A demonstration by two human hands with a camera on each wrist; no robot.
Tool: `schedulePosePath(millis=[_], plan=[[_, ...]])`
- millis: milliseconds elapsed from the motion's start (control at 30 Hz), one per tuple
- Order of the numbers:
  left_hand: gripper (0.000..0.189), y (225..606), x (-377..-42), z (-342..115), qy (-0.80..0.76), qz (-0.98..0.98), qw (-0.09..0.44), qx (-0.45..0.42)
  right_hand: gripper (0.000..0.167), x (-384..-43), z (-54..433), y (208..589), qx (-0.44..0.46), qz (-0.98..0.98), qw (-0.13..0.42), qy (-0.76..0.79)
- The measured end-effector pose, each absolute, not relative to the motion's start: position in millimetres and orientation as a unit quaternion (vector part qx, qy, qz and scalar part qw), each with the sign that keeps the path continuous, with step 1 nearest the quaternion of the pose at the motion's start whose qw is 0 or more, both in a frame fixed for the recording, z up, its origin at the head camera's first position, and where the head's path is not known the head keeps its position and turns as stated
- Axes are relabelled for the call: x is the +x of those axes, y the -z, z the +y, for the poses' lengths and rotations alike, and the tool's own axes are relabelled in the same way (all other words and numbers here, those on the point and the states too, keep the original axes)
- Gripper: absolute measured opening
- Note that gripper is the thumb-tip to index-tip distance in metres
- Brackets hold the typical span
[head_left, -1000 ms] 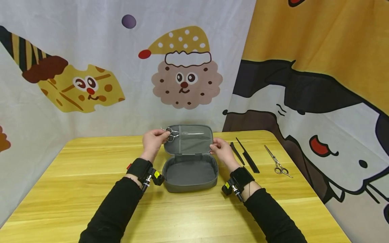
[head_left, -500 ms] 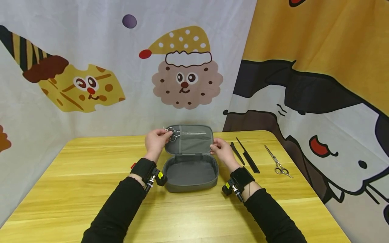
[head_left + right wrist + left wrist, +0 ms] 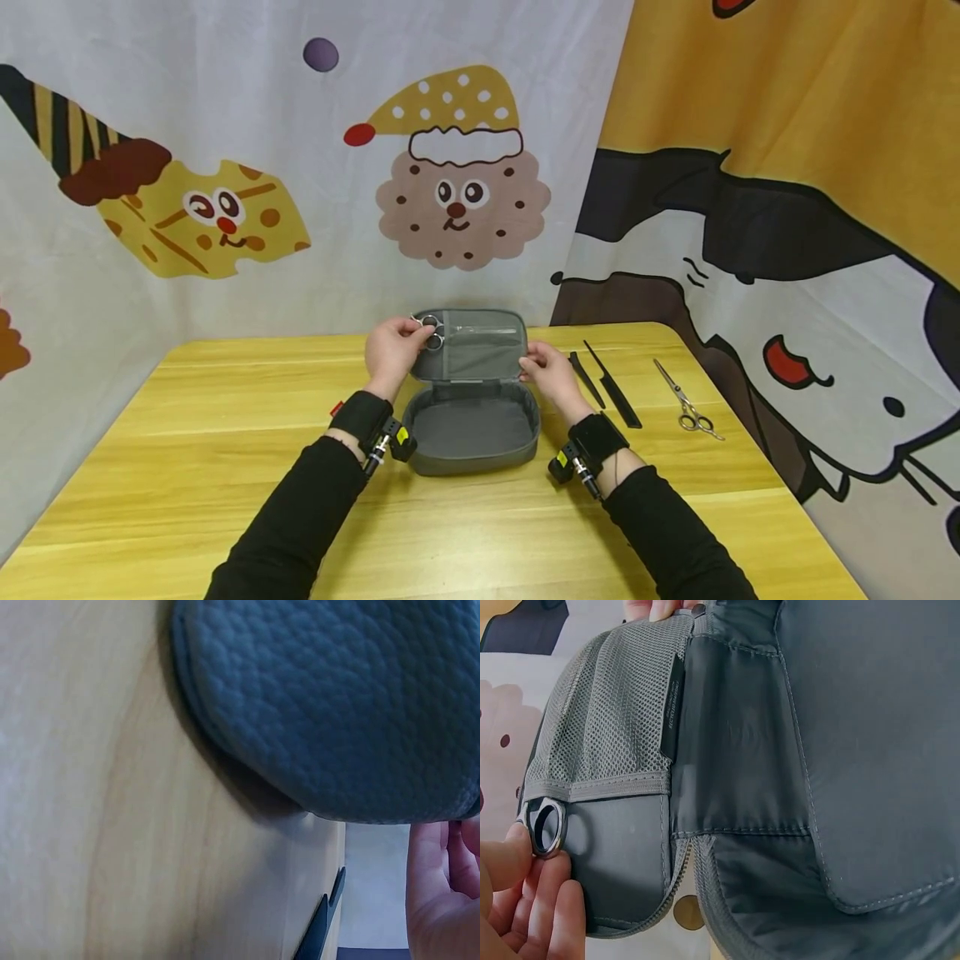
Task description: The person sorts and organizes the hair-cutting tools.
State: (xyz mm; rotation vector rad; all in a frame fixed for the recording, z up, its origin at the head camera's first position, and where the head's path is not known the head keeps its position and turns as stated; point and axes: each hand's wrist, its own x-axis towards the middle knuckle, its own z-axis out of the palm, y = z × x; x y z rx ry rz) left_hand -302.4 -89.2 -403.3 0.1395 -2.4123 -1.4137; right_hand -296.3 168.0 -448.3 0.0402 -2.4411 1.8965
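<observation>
My left hand (image 3: 392, 352) pinches a pair of silver scissors (image 3: 429, 322) at the finger rings. Their blades lie inside the mesh pocket (image 3: 611, 705) on the lid of a grey zippered case (image 3: 471, 465); in the left wrist view only the handle end (image 3: 562, 817) sticks out past the pocket's hem. The lid stands raised at the back, and the case's base sits flat on the table. My right hand (image 3: 553, 375) grips the right edge of the lid. In the right wrist view the case's pebbled side (image 3: 330, 712) hides part of that hand (image 3: 442, 907).
Right of the case lie a small black comb or clip (image 3: 587, 380), a black tail comb (image 3: 617, 396) and a second pair of scissors (image 3: 684, 408). The wooden table (image 3: 187, 467) reaches back to a printed curtain (image 3: 247, 308).
My left hand has moved a little to the right, sliding the scissors further into the mesh pocket. The right hand stays at the lid's edge.
</observation>
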Motion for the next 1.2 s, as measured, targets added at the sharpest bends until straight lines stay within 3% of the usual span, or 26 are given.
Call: schedulePosePath(millis=[733, 1033, 1200], plan=[[0.025, 399.5, -300.2, -86.0, 0.471, -0.865, 0.165, 0.051, 0.024, -298.3, 167.0, 448.2, 0.008, -0.791, 0.023, -0.611], [0.024, 396.8, -294.9, -91.3, 0.479, -0.862, 0.162, 0.024, 0.031, -296.8, 169.5, 447.6, 0.010, -0.791, 0.016, -0.611], [0.022, 400.1, -294.3, -95.6, 0.505, -0.845, 0.175, 0.007, 0.027, -295.8, 169.4, 447.7, 0.013, -0.792, 0.019, -0.610]])
